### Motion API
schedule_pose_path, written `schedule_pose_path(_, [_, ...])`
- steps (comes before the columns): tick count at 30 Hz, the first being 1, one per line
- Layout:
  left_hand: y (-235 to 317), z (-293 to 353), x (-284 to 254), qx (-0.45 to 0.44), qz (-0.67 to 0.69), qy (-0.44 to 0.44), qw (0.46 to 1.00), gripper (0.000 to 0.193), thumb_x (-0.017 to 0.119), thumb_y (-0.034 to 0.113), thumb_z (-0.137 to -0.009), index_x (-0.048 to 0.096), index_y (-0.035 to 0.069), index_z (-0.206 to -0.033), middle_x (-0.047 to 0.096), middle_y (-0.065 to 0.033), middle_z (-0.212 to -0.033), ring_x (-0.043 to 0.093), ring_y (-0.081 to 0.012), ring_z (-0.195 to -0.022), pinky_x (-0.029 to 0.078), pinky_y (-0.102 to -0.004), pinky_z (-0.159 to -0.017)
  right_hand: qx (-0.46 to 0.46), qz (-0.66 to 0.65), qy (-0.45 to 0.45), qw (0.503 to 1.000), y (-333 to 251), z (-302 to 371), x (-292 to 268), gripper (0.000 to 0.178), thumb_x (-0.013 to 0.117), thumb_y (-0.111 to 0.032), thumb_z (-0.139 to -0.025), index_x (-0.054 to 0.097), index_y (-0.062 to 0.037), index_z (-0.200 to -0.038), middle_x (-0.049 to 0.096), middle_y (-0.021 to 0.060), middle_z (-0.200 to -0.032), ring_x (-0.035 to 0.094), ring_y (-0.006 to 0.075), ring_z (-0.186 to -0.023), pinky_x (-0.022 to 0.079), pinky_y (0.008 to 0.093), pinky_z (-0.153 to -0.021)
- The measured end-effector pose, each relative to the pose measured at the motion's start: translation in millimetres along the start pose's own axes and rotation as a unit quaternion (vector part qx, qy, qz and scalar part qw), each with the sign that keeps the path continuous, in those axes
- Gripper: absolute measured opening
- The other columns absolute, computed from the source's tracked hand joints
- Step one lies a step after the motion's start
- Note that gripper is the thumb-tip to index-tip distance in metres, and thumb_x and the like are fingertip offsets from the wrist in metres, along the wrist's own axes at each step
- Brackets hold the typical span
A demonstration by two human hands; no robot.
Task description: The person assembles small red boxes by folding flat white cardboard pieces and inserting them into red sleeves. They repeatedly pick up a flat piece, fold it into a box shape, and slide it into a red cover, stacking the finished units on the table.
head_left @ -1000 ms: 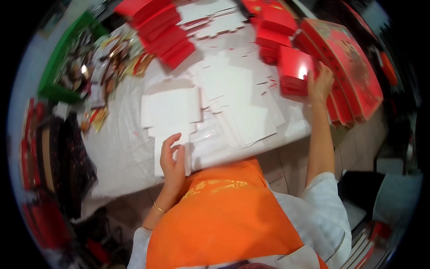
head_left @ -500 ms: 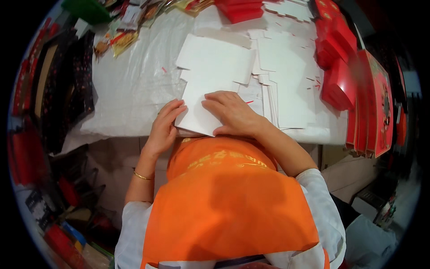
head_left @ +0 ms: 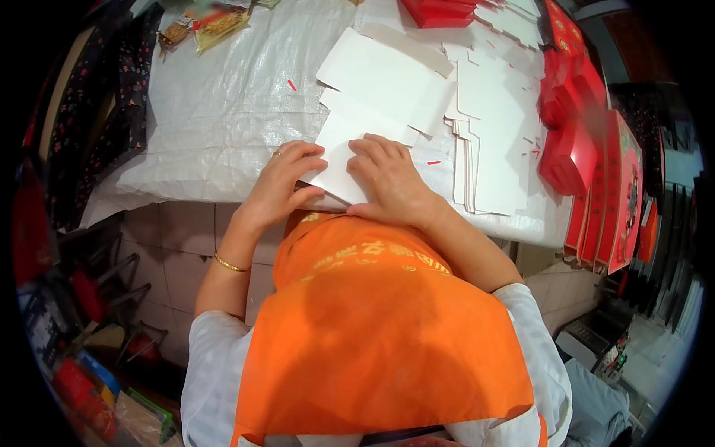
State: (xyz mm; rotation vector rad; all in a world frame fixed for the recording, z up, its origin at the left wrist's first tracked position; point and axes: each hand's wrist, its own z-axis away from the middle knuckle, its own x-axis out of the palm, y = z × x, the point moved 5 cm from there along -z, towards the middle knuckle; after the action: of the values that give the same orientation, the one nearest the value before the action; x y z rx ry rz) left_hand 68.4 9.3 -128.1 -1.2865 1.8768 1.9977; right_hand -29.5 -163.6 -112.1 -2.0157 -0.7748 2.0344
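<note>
A flat white cardboard box blank (head_left: 387,78) lies in front of me, its near end at the table edge. My left hand (head_left: 287,182) grips the blank's left near corner, fingers bent over the side and thumb along the near edge. Across the right part of the near panel, my right hand (head_left: 391,179) has its bent fingers on the card and its thumb at the front edge. Both hands are closed on the card; its underside is hidden.
More white blanks (head_left: 491,141) are stacked to the right, beside red boxes (head_left: 570,153) and upright red panels (head_left: 622,194). Dark patterned bags (head_left: 112,112) hang at the left edge. Small wrapped packets (head_left: 221,28) lie far left on the white plastic table cover (head_left: 216,112).
The view has shifted, and the blank now sits turned slightly clockwise. My right hand's fingers point more away from me and are spread further; my left thumb has moved inward along the near edge.
</note>
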Motion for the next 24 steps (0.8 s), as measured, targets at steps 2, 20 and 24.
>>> schedule_pose_path(2, [-1, -4, -2, -0.004, 0.01, -0.002, 1.0, 0.038, 0.08, 0.013, -0.075, 0.067, 0.004, -0.11, 0.06, -0.0093, -0.127, 0.051, -0.0308, -0.121, 0.043, -0.0384, -0.103, 0.003, -0.008, 0.002, 1.0, 2, -1, -2, 0.054, 0.084, -0.039, -0.071, 0.062, -0.0079, -0.11, 0.049, 0.0142, -0.139, 0.039, 0.0373, -0.136, 0.031, 0.0506, -0.11])
schedule_pose_path(20, [-5, -1, -16, -0.144, 0.352, 0.252, 0.89, 0.049, 0.064, -0.001, -0.089, 0.053, 0.004, -0.136, 0.057, -0.0101, -0.133, 0.056, -0.0215, -0.114, 0.052, -0.0343, -0.089, 0.105, -0.23, 0.138, 0.957, 7, 3, -61, 0.008, 0.062, -0.006, -0.089, 0.06, -0.0039, -0.097, 0.063, 0.0116, -0.093, 0.061, 0.0317, -0.085, 0.05, 0.0409, -0.07])
schedule_pose_path(24, [-9, -17, -2, -0.192, 0.636, 0.163, 0.73, 0.053, 0.047, 0.041, -0.106, 0.047, 0.001, -0.14, 0.052, -0.0149, -0.141, 0.055, -0.025, -0.125, 0.053, -0.0399, -0.095, -0.004, -0.164, 0.176, 0.971, -12, 13, -98, 0.014, 0.062, -0.001, -0.087, 0.059, -0.0049, -0.101, 0.066, 0.0098, -0.099, 0.063, 0.0288, -0.088, 0.05, 0.0386, -0.074])
